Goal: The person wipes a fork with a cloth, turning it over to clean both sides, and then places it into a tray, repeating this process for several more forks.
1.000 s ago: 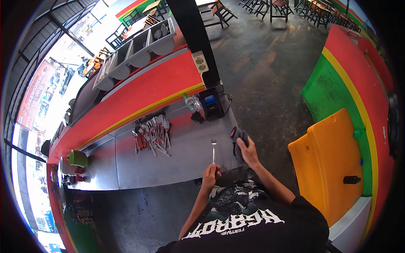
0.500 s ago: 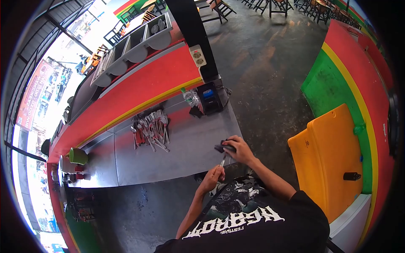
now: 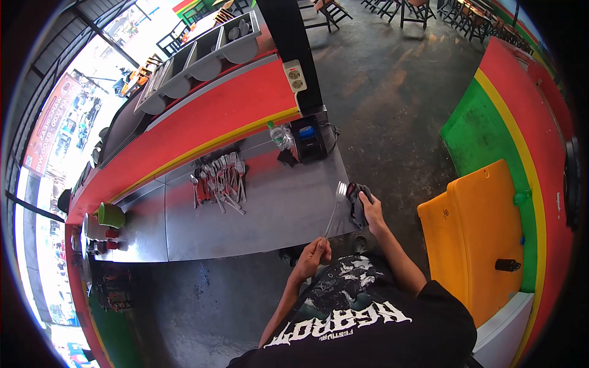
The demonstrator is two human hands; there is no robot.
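Note:
My left hand [image 3: 314, 257] is closed round the handle end of a metal fork [image 3: 333, 211], whose tines point up and away from me. Beside the tines, my right hand [image 3: 372, 211] grips a dark grey cloth [image 3: 357, 204]. Both hands are at the near right edge of the metal counter [image 3: 276, 214]. Farther back on the counter lies a pile of spoons and forks [image 3: 219, 183], some with red parts among them.
A black device [image 3: 308, 140], a clear bottle [image 3: 277, 135] and a small black item [image 3: 286, 157] stand at the counter's back right. A green container [image 3: 111, 214] is at the far left. An orange cooler-like box [image 3: 475, 239] stands on the right.
The cloth has come away from the fork and moved right with my right hand, its folds now hanging open. The fork's tines now show. The view has shifted slightly.

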